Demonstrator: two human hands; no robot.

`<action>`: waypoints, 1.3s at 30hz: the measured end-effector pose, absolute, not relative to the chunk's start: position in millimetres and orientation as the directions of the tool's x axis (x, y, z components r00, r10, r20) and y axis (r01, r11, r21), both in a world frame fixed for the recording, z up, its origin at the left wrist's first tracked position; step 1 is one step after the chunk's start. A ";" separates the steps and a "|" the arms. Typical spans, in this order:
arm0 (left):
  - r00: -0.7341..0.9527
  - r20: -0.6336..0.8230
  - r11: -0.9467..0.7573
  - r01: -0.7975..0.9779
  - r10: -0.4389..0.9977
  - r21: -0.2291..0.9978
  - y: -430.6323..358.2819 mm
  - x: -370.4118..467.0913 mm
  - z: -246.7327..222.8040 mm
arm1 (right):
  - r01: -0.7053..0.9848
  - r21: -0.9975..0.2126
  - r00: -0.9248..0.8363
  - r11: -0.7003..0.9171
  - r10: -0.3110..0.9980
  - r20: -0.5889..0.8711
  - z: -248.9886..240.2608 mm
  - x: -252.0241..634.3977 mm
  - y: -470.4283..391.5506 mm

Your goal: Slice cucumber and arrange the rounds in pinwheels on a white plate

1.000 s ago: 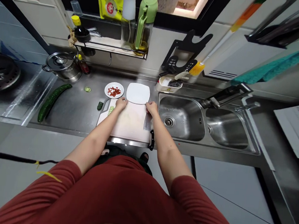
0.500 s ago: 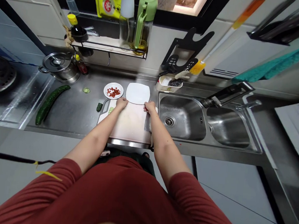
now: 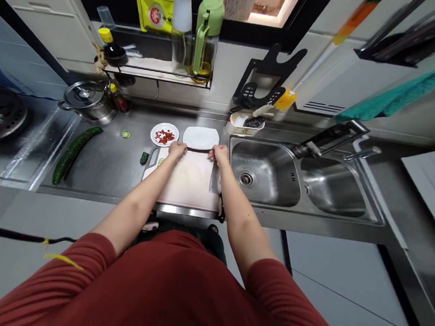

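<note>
Both my hands grip a white square plate (image 3: 200, 137) by its near corners, behind the cutting board. My left hand (image 3: 177, 149) pinches the left corner, and my right hand (image 3: 219, 153) has its fingers curled at the right one. The plate's near edge looks slightly raised, with a dark shadow under it. The white cutting board (image 3: 191, 181) lies below my wrists; pale green cucumber slices (image 3: 160, 161) on it are partly covered by my left forearm. Just left of the plate is a round white plate (image 3: 155, 138) bearing chopped red pieces (image 3: 165, 137). By my right wrist, the cleaver-like grey blade (image 3: 214, 179) is mostly hidden.
A long cucumber (image 3: 74, 153), a cucumber end (image 3: 144, 158) and thin slices (image 3: 126, 134) lie on the steel counter to the left. Behind them stands a lidded pot (image 3: 89, 102). To the right is a double sink (image 3: 264, 174) with a faucet; a bottle rack (image 3: 157, 72) hangs above.
The plate's near edge has tilted up a little, so the plate looks flatter and a shadow shows beneath. Both hands keep hold of it. The view has shifted slightly.
</note>
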State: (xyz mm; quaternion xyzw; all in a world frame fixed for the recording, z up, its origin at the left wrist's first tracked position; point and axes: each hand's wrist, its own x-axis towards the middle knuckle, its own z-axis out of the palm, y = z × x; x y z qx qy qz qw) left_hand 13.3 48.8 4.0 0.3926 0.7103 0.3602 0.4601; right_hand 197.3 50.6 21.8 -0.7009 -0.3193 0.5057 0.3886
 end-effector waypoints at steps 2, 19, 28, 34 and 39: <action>-0.258 -0.388 0.432 0.145 0.885 0.890 44.9 13.5 11.4 | 0.007 -0.884 0.286 -0.468 0.848 -0.446 28.9 198.7 46.8; -0.297 -0.364 0.369 -0.042 0.883 0.928 -30.8 -8.4 38.4 | -0.086 -0.930 0.216 -0.359 0.904 -0.369 58.4 191.0 -31.4; -0.340 -0.372 0.400 0.014 0.864 0.916 -105.4 -11.3 17.4 | -0.135 -0.907 0.155 -0.399 0.896 -0.417 32.5 187.9 -96.4; -0.347 -0.338 0.376 0.046 0.875 0.925 -135.6 -14.2 4.3 | -0.170 -0.906 0.159 -0.387 0.897 -0.413 18.2 186.1 -125.9; -0.344 -0.319 0.358 0.056 0.883 0.932 -142.9 -18.4 -10.7 | -0.190 -0.904 0.163 -0.383 0.896 -0.413 11.6 183.2 -133.6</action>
